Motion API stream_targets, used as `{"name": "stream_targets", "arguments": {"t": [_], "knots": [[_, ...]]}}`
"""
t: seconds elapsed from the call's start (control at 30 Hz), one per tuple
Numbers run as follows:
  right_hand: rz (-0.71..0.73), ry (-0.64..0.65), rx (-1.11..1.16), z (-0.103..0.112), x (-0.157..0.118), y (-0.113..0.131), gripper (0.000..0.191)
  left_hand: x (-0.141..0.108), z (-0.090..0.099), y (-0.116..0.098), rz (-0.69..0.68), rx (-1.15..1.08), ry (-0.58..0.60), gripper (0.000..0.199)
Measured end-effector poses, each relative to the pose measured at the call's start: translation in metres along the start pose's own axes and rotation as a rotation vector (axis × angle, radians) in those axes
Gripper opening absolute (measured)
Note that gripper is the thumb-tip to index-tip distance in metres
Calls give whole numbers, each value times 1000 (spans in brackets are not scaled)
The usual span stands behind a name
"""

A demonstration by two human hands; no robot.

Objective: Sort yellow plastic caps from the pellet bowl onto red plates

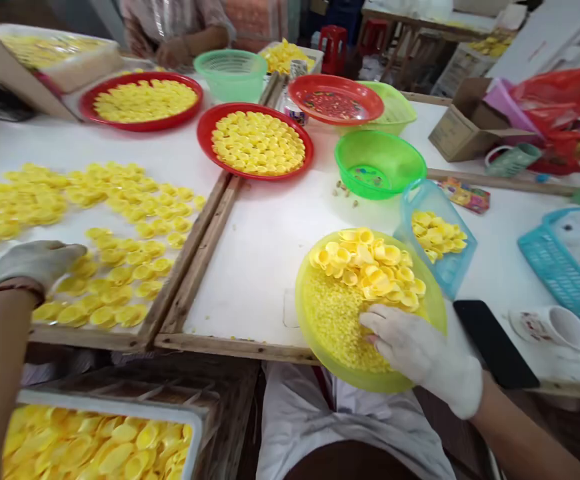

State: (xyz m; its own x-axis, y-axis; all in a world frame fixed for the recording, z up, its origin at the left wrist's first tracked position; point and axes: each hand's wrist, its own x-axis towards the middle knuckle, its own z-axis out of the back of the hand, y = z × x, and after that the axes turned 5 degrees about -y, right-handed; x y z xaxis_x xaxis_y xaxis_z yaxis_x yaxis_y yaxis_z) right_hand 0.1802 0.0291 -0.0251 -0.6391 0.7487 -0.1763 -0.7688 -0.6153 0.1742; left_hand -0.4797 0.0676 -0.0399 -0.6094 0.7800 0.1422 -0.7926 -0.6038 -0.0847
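Observation:
On the left, my left hand (40, 263), in a pale glove, rests at the edge of many yellow cups (125, 267) spread on the white table; its fingers are curled and what they hold, if anything, is hidden. My right hand (415, 347), also gloved, reaches into a yellow basin (437, 300). Its fingertips touch small yellow granules (340, 320), and whether they grip any is unclear. A heap of empty-looking yellow cups (370, 263) lies at the back of that basin, just beyond the fingers.
Red trays (255, 175) of yellow cups stand behind, beside a green bowl (380, 167). To the right are a blue basket (450, 267), a black phone (495, 343) and a mug (553, 327). A crate (110, 407) of cups sits below left. A person (180, 30) sits opposite.

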Motion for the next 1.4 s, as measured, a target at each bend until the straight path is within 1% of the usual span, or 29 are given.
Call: {"name": "stream_targets", "arguments": {"t": [0.07, 0.1, 0.13, 0.17, 0.2, 0.23, 0.27, 0.3, 0.37, 0.4, 0.47, 0.5, 0.53, 0.6, 0.7, 0.77, 0.83, 0.93, 1.0, 1.1, 1.23, 1.3, 1.4], "knots": [[-60, 36, -8, 9, 10, 9, 14, -4, 2, -15, 81, 30, 71, 63], [-73, 49, -20, 12, 14, 14, 14, -11, 5, -29, 93, 28, 66, 65], [-76, 56, -39, 13, 18, 19, 17, -22, 8, -48, 42, -2, 12, 65], [-70, 59, -58, 13, 21, 23, 21, -36, 13, -71, -38, -52, -67, 61], [-59, 60, -75, 12, 24, 26, 24, -54, 18, -99, -125, -102, -176, 55], [-46, 59, -89, 11, 26, 28, 25, -74, 23, -130, -254, -174, -253, 48], [-31, 59, -98, 9, 27, 28, 25, -95, 27, -163, -401, -271, -289, 43], [-12, 62, -100, 7, 28, 28, 25, -117, 31, -196, -548, -370, -279, 38], [12, 73, -85, 5, 29, 25, 24, -157, 35, -256, -853, -493, -160, 35], [16, 76, -67, 5, 29, 23, 23, -173, 36, -283, -962, -503, -100, 36], [19, 70, -14, 6, 27, 18, 21, -196, 34, -323, -1088, -449, -40, 39], [20, 62, 13, 7, 26, 16, 20, -202, 33, -337, -1113, -401, -13, 38], [22, 50, 39, 8, 24, 13, 19, -206, 31, -346, -1118, -364, 7, 36], [24, 20, 86, 11, 20, 6, 17, -208, 29, -351, -1083, -367, 33, 28], [39, -50, 182, 16, 14, -6, 18, -219, 30, -339, -1001, -538, 48, 22], [71, -107, 263, 21, 11, -11, 18, -236, 31, -329, -984, -618, 95, 22], [112, -172, 322, 27, 10, -13, 17, -257, 31, -324, -1004, -639, 167, 20], [185, -244, 359, 34, 16, -7, 19, -286, 27, -328, -1054, -631, 243, 15], [216, -246, 348, 37, 20, -2, 22, -296, 25, -334, -1061, -642, 260, 12], [193, -247, 310, 38, 21, 2, 26, -300, 23, -337, -1046, -679, 265, 13], [125, -289, 290, 34, 10, -7, 24, -297, 25, -331, -1026, -754, 278, 19], [103, -257, 270, 29, 5, -14, 22, -297, 26, -327, -1006, -802, 300, 21], [108, -217, 252, 24, 0, -18, 21, -298, 28, -321, -977, -882, 357, 24]]}}
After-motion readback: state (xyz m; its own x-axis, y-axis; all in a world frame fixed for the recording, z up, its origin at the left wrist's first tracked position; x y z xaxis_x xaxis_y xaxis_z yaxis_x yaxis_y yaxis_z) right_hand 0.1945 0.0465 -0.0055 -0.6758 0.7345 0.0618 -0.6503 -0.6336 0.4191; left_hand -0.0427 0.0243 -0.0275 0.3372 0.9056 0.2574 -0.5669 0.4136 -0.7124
